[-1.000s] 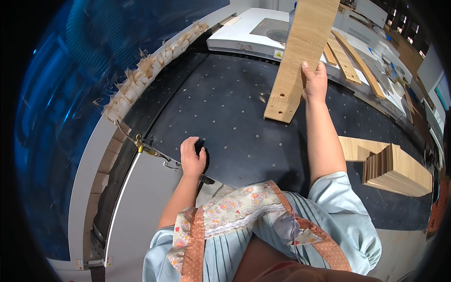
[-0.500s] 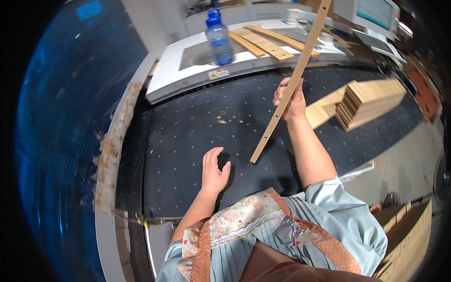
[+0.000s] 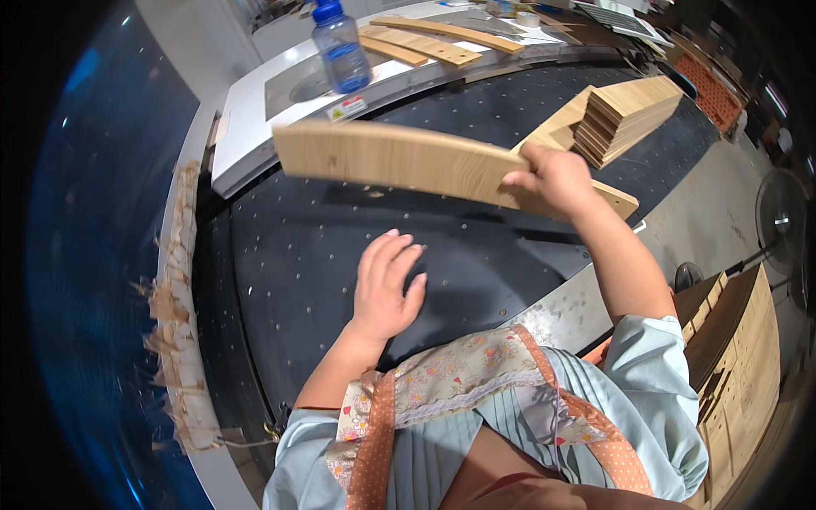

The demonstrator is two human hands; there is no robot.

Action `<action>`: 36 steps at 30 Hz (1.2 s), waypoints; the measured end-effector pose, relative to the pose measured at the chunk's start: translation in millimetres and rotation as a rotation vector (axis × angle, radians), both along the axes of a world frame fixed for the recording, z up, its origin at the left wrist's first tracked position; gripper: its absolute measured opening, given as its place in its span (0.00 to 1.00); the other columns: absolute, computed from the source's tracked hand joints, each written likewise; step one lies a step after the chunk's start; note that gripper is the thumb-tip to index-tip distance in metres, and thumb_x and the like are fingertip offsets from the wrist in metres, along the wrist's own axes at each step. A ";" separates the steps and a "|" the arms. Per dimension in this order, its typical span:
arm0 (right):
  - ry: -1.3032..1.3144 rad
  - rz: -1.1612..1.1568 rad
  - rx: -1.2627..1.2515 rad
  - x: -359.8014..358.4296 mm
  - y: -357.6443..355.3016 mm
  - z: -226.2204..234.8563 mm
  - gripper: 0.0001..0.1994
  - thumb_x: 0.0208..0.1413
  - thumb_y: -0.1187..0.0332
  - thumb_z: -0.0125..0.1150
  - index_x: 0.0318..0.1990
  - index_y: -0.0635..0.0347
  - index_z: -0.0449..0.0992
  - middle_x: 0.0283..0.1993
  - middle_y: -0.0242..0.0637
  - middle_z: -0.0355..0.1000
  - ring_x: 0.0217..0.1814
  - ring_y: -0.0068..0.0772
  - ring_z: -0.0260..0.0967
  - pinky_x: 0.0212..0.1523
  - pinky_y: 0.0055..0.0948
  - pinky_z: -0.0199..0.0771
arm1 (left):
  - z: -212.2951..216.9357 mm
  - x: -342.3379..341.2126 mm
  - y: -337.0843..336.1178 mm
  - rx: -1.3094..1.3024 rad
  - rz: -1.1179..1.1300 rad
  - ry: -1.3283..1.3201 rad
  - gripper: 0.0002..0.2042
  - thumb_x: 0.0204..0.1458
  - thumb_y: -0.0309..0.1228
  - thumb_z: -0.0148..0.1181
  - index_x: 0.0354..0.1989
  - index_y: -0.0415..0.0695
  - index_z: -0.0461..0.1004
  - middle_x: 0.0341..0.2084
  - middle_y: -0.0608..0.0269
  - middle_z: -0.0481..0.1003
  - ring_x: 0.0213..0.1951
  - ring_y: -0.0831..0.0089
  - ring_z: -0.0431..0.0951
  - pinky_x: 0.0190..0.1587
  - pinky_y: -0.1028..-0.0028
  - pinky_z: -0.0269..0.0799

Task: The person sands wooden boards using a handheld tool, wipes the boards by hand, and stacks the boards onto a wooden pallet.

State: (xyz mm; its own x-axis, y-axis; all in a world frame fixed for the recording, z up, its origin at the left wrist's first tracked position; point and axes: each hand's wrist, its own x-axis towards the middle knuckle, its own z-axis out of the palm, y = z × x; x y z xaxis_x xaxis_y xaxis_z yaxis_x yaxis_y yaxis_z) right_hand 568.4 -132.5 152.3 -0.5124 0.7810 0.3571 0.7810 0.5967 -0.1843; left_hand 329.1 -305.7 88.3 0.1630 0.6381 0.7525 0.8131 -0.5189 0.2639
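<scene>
A long light wooden board (image 3: 399, 161) is gripped near its right end by my right hand (image 3: 557, 180), thumb on the near face. The board hangs crosswise above the black table (image 3: 323, 289), its broad face showing and its left end blurred by motion. My left hand (image 3: 387, 285) is over the table on the near side of the board, fingers loosely spread, holding nothing. Just past my right hand stands a stack of wooden boards (image 3: 629, 119). Another board (image 3: 557, 123) lies flat at the stack's left side, partly hidden by my right hand and the held board.
On the white ledge (image 3: 246, 144) at the back stand a blue-capped water bottle (image 3: 342, 55) and several wooden strips (image 3: 425, 44). A ragged, dusty edge strip (image 3: 178, 314) runs down the left. More cut boards (image 3: 739, 382) stand at the lower right, near a fan (image 3: 782, 223).
My right hand has turned the board from steeply upright and edge-on to nearly level, broad face showing. My left hand stays open, its fingers a little more extended. The whole view has shifted.
</scene>
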 end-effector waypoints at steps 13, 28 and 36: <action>-0.094 0.658 0.233 -99.6 -36.0 -67.4 0.13 0.47 0.55 0.56 0.29 0.54 0.67 0.28 0.32 0.68 0.33 0.36 0.69 0.32 0.34 0.70 | -11.7 -39.4 -46.5 -0.394 0.735 0.217 0.29 0.42 0.32 0.61 0.55 0.42 0.61 0.51 0.54 0.62 0.60 0.57 0.56 0.62 0.49 0.43; -0.411 0.749 -0.270 -77.7 -58.8 -83.0 0.50 0.28 0.52 0.73 0.62 0.52 0.53 0.66 0.46 0.47 0.71 0.45 0.36 0.64 0.60 0.38 | -23.9 -30.2 -70.5 -0.597 0.546 0.267 0.33 0.31 0.43 0.69 0.48 0.44 0.68 0.47 0.53 0.67 0.52 0.55 0.64 0.54 0.59 0.58; -0.224 0.751 -0.325 -86.5 -52.8 -96.9 0.49 0.25 0.53 0.73 0.61 0.54 0.57 0.57 0.42 0.59 0.62 0.45 0.51 0.60 0.58 0.44 | -48.0 -44.9 -65.3 -0.661 0.390 0.089 0.38 0.26 0.41 0.71 0.51 0.42 0.64 0.47 0.52 0.67 0.51 0.53 0.64 0.55 0.59 0.57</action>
